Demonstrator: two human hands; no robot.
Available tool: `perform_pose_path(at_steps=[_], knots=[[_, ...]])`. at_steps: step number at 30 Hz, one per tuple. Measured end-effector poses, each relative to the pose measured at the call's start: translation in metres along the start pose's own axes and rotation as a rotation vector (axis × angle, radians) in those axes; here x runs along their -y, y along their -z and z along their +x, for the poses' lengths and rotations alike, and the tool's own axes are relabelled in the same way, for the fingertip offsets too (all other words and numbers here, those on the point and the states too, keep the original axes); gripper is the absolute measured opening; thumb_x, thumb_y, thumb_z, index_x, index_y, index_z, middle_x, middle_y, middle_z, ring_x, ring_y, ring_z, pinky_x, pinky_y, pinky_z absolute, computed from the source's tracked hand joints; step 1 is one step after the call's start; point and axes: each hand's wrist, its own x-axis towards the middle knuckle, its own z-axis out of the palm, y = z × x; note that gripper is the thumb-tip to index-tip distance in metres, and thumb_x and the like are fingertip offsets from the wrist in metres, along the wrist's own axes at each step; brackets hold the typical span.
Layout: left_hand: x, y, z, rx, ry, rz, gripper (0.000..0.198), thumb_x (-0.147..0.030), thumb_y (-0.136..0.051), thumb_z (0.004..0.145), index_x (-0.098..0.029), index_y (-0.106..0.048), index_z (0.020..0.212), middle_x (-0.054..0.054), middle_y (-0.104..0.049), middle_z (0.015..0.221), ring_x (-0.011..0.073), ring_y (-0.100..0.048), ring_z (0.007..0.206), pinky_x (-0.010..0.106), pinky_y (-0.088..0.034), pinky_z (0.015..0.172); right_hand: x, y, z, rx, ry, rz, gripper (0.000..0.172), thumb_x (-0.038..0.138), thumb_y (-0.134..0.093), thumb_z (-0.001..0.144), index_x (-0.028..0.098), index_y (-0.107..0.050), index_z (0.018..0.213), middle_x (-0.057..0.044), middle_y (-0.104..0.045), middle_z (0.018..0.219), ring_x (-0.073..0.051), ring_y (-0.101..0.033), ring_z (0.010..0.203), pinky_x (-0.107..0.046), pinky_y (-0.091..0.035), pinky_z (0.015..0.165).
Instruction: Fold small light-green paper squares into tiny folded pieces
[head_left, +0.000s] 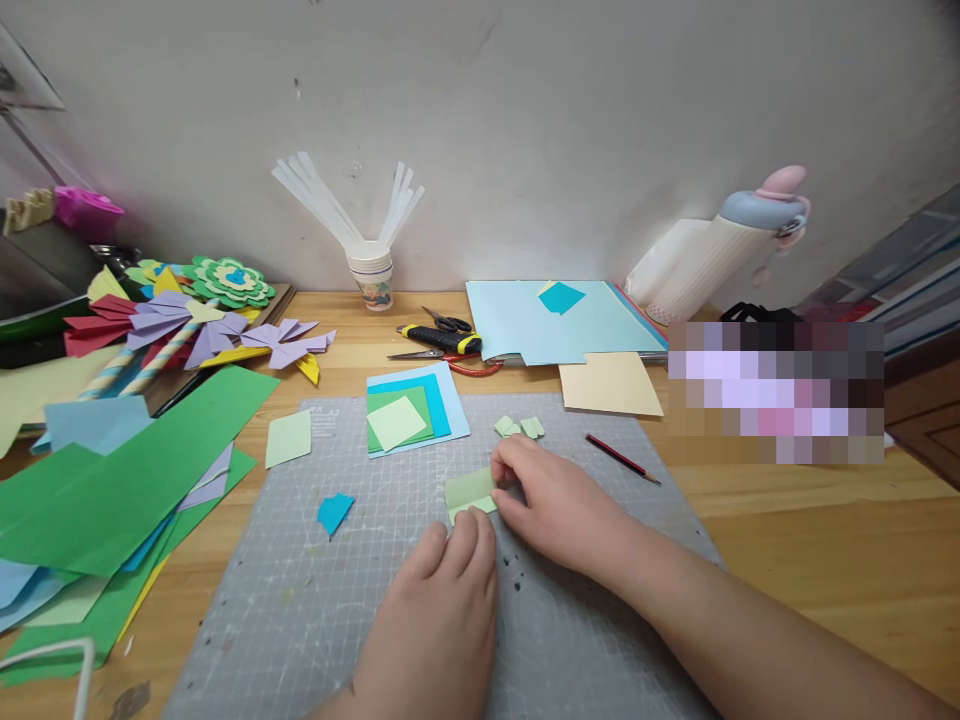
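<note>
A light green square of paper (469, 486) lies on the grey cutting mat (277, 600), its near edge folded over in a strip. My left hand (439, 620) has its fingers together, their tips pressed on that near fold. At the paper's right edge, my right hand (551, 505) is closed, with thumb and forefinger pinching it. Just beyond my right hand sit small folded light green pieces (517, 427). A folded blue paper piece (335, 513) rests left of my hands. Stacked blue and green squares (442, 400) lie farther back, a light green one (397, 423) on top.
Scissors (416, 354), a utility knife (442, 338) and a paper cup (371, 275) with white strips stand or lie behind the mat. A pencil (622, 459) is at right. Green sheets (150, 480) and paper flowers (229, 282) crowd the left; a bottle (720, 250) leans at back right.
</note>
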Motion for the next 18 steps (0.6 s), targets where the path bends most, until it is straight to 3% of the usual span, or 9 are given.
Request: perform_pose_path(at_steps=[4,7,14,18], knots=[[0.001,0.001,0.002,0.002,0.01,-0.003,0.033,-0.03,-0.049,0.08,-0.017,-0.071,0.101,0.008,-0.066,0.111,0.0247,-0.042,0.108,0.037,-0.028,0.087,0.013,0.002,-0.014,-0.008,0.056,-0.061,0.011,0.019,-0.044,0.084,0.021,-0.055,0.083,0.001,-0.06,0.07,-0.013,-0.052,0.061,-0.024,-0.027,0.055],[-0.001,0.001,0.002,-0.003,0.014,-0.013,0.032,-0.03,-0.052,0.078,-0.018,-0.072,0.1,0.007,-0.067,0.109,0.025,-0.043,0.105,0.037,-0.028,0.088,0.024,0.003,-0.025,0.086,0.069,-0.182,0.026,0.024,-0.039,0.089,0.021,-0.06,0.074,-0.002,-0.066,0.066,-0.015,-0.057,0.059,-0.027,-0.026,0.054],[0.001,0.002,0.0,-0.048,0.034,-0.032,0.037,-0.027,-0.049,0.079,-0.016,-0.069,0.108,0.007,-0.066,0.115,0.0238,-0.045,0.106,0.036,-0.027,0.089,0.034,0.007,-0.032,0.229,0.076,-0.349,0.03,0.023,-0.035,0.09,0.02,-0.064,0.097,-0.006,-0.072,0.073,-0.022,-0.065,0.061,-0.03,-0.027,0.049],[0.0,0.001,0.001,-0.017,0.036,-0.03,0.039,-0.027,-0.049,0.079,-0.015,-0.067,0.112,0.008,-0.065,0.115,0.0241,-0.046,0.106,0.036,-0.028,0.088,0.033,0.003,-0.034,0.248,0.123,-0.422,0.029,0.018,-0.04,0.088,0.019,-0.063,0.106,-0.007,-0.073,0.076,-0.024,-0.067,0.062,-0.03,-0.025,0.044]])
